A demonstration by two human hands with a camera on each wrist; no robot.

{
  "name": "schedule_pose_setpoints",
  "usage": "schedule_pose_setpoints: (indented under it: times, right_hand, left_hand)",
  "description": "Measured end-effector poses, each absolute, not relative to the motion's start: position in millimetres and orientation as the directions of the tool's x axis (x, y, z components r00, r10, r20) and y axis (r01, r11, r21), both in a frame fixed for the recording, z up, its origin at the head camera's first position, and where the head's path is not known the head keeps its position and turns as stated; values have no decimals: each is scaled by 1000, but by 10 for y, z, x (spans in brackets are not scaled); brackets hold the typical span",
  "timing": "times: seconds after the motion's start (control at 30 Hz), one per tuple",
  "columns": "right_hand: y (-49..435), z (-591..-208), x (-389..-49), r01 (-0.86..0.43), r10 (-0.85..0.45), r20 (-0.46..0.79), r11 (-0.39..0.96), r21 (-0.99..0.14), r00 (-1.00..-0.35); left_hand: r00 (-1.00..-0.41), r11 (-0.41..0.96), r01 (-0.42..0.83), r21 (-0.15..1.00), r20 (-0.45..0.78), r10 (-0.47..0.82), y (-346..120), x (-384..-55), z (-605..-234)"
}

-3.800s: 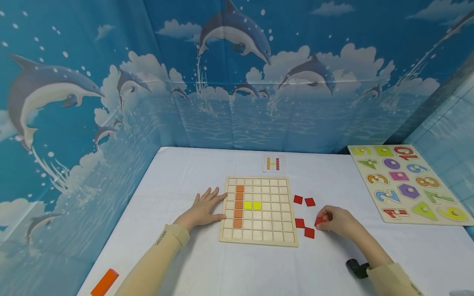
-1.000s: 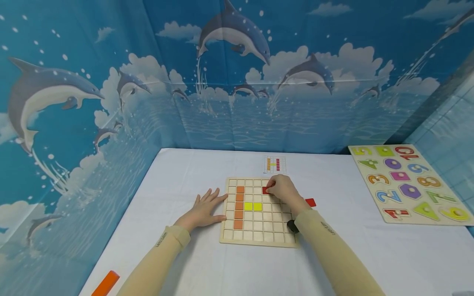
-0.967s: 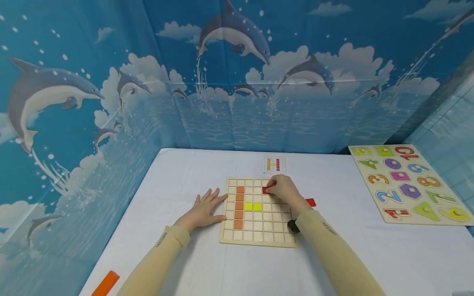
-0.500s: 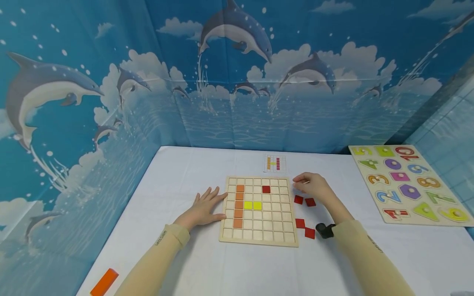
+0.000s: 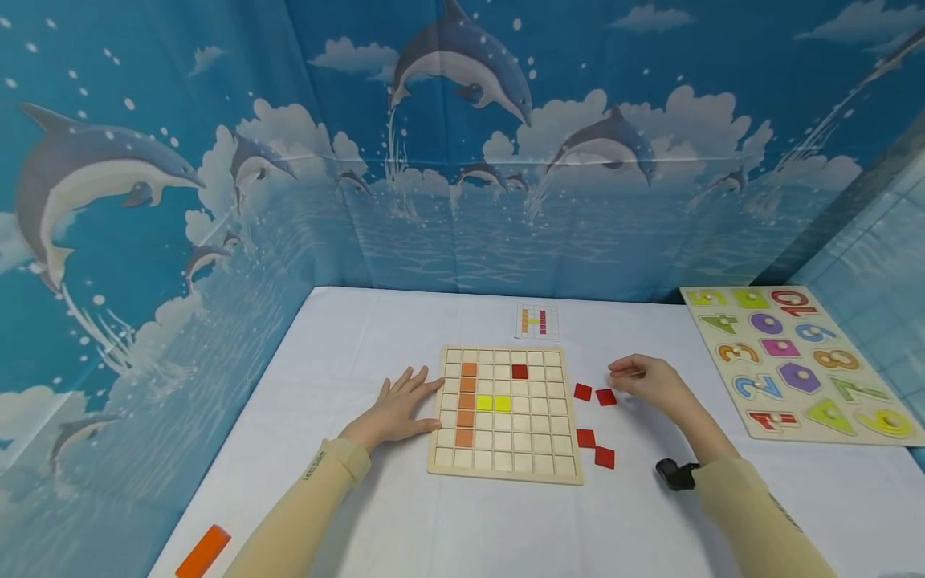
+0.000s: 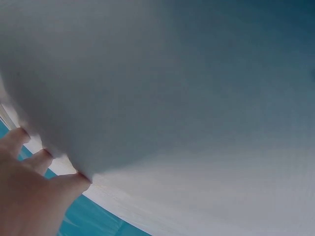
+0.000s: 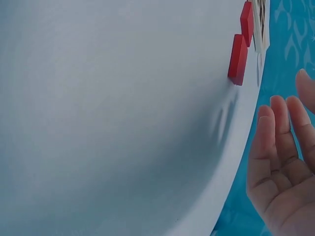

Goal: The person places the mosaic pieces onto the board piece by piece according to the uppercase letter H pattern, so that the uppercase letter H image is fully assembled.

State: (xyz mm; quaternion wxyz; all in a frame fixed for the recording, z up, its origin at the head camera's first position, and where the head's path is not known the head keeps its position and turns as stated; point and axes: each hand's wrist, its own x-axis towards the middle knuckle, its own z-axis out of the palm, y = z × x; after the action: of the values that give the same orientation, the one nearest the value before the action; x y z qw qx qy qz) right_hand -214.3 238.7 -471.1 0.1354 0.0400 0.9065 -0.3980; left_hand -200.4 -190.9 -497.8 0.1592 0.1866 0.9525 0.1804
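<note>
My left hand (image 5: 393,408) lies flat with spread fingers, touching the left edge of a wooden grid board (image 5: 506,475). A column of orange square tiles (image 5: 466,417) sits in the board, with two yellow tiles (image 5: 494,403) beside it. One red tile (image 5: 519,372) lies in a cell near the top, right of the middle. My right hand (image 5: 654,384) hovers over the table to the right of the board, fingers relaxed and holding nothing. Close to its fingertips is a loose red tile (image 5: 605,396). In the right wrist view, red tiles (image 7: 238,60) lie beyond the bare fingers.
A small pattern card (image 5: 537,321) lies behind the board. More loose red tiles (image 5: 605,457) rest along the board's right side. A number-and-shape puzzle board (image 5: 802,365) occupies the table's right. An orange cylinder (image 5: 203,551) lies at the front left. A dolphin-print curtain (image 5: 462,225) hangs behind.
My right hand set a red tile in an upper cell of the board, let go and drew back to the right. My left hand has stayed at the board's left edge.
</note>
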Motion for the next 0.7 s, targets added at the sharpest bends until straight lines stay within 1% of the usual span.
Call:
schedule_pose_setpoints:
  times: [0.2, 0.33, 0.47, 0.7]
  right_hand:
    - [2406, -4727, -2125, 175, -52, -280, 667, -724, -959]
    - [2394, -4760, -2133, 192, -55, -303, 662, -724, -951]
    - [2381, -4796, -2134, 194, -61, -317, 678, -709, -946]
    - [2356, -4848, -2135, 172, -65, -302, 699, -694, -951]
  left_hand:
    - [-882, 864, 293, 410, -234, 409, -1907, -1997, -4968]
    - [-882, 864, 293, 410, -232, 409, -1909, -1992, -4961]
    - [-881, 862, 295, 413, -232, 412, -1908, -1989, -4957]
    - [-882, 862, 291, 416, -233, 411, -1906, -1994, -4958]
